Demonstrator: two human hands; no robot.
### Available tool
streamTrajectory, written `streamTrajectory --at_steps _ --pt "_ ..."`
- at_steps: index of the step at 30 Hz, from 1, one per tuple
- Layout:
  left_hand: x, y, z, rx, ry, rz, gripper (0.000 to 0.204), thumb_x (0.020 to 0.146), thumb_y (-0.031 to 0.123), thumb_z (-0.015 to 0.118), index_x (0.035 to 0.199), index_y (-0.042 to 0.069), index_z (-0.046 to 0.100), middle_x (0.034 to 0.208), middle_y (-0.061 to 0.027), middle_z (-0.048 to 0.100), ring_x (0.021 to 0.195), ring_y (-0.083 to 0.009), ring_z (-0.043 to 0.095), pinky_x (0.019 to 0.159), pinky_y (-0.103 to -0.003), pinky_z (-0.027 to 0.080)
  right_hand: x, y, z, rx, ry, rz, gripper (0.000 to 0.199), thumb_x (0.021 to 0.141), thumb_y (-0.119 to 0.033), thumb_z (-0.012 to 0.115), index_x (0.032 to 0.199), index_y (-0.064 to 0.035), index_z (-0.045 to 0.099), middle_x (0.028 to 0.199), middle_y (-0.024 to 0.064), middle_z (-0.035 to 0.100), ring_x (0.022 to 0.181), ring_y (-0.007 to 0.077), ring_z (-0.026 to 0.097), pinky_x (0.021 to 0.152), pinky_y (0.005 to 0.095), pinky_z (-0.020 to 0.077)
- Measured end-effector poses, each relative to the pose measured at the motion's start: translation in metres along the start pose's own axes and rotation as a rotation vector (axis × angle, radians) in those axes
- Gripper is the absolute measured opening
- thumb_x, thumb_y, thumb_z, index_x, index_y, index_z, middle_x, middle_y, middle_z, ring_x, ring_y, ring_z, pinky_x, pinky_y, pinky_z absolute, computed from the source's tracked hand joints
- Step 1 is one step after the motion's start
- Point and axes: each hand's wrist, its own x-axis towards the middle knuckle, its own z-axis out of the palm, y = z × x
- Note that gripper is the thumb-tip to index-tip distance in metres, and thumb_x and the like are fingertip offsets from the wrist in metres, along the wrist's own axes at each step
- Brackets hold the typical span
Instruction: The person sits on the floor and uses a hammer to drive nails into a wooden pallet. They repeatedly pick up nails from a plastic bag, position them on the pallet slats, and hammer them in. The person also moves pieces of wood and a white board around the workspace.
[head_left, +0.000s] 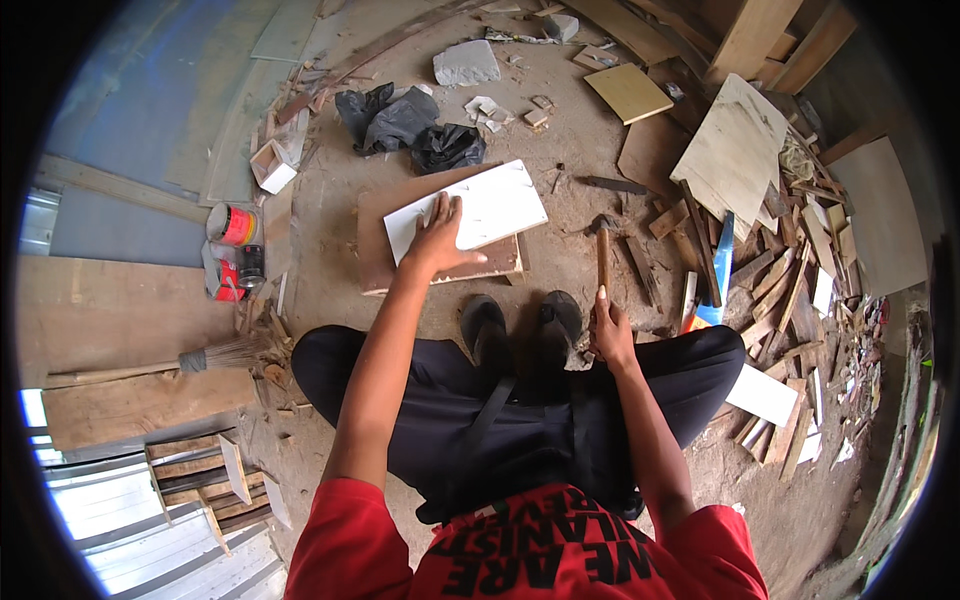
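Note:
A white rectangular board [480, 208] lies slanted on top of a low brown wooden box [375, 235] in front of my feet. Several thin dark marks, which look like small nails, show on its face. My left hand [437, 245] rests flat on the board's near left part, fingers spread and thumb out to the right. To the right of the box, my right hand [611, 330] is closed round the lower end of a hammer's [603, 262] wooden handle. The hammer's dark head points away from me, near the ground and apart from the board.
Crumpled black plastic bags [400, 122] and a pale stone block [466, 63] lie beyond the box. Wood scraps [790, 270] and a blue-bladed handsaw [718, 275] are piled at right. Cans [232, 225] and a broom [215, 357] are at left.

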Motion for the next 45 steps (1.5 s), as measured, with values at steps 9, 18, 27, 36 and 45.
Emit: streamTrajectory --at_steps 9,18,27,36,45 --pt "0.03 0.009 0.028 -0.446 0.517 -0.078 0.058 0.1 0.044 0.051 0.129 -0.006 0.054 0.138 -0.0299 0.051 0.131 -0.0431 0.046 0.112 -0.051 0.033 -0.012 0.005 0.004 -0.228 0.018 -0.157 0.058 0.105 -0.049 0.043 0.079 0.0013 0.056 0.062 0.0043 0.05 0.062 0.0128 0.048 0.056 0.0348 0.0415" --pt "0.058 0.027 0.061 -0.227 0.816 -0.189 0.054 0.104 0.04 0.042 0.134 -0.004 0.052 0.144 -0.0218 0.048 0.139 -0.0356 0.039 0.118 -0.05 0.026 -0.012 0.013 -0.008 -0.115 -0.037 -0.099 0.049 0.104 -0.051 0.043 0.078 -0.0094 0.047 0.058 -0.0044 0.039 0.046 0.0062 0.036 0.041 0.0266 0.0296" --pt "0.021 0.023 0.06 -0.254 0.775 -0.1 0.049 0.102 0.036 0.048 0.136 0.002 0.053 0.144 -0.0163 0.05 0.137 -0.0325 0.042 0.118 -0.049 0.026 -0.014 0.0 0.007 -0.126 -0.036 -0.206 0.048 0.105 -0.052 0.039 0.08 -0.0115 0.045 0.058 -0.0057 0.035 0.044 0.0047 0.031 0.038 0.0245 0.026" --pt "0.013 0.02 0.058 -0.306 0.838 -0.066 0.039 0.103 0.03 0.046 0.125 0.003 0.064 0.136 -0.0166 0.058 0.131 -0.0343 0.049 0.115 -0.049 0.03 -0.036 -0.065 0.044 -0.018 -0.185 -0.111 0.051 0.108 -0.045 0.035 0.077 -0.0062 0.048 0.058 -0.0025 0.042 0.046 0.0068 0.041 0.043 0.0264 0.0344" --pt "0.009 0.026 0.056 -0.285 0.858 -0.063 0.037 0.103 0.029 0.046 0.121 0.004 0.066 0.132 -0.0172 0.059 0.128 -0.0361 0.05 0.113 -0.05 0.032 -0.022 -0.061 0.053 -0.085 -0.174 -0.115 0.049 0.108 -0.047 0.035 0.082 -0.0072 0.047 0.058 -0.0032 0.041 0.044 0.0064 0.038 0.039 0.0247 0.0321"
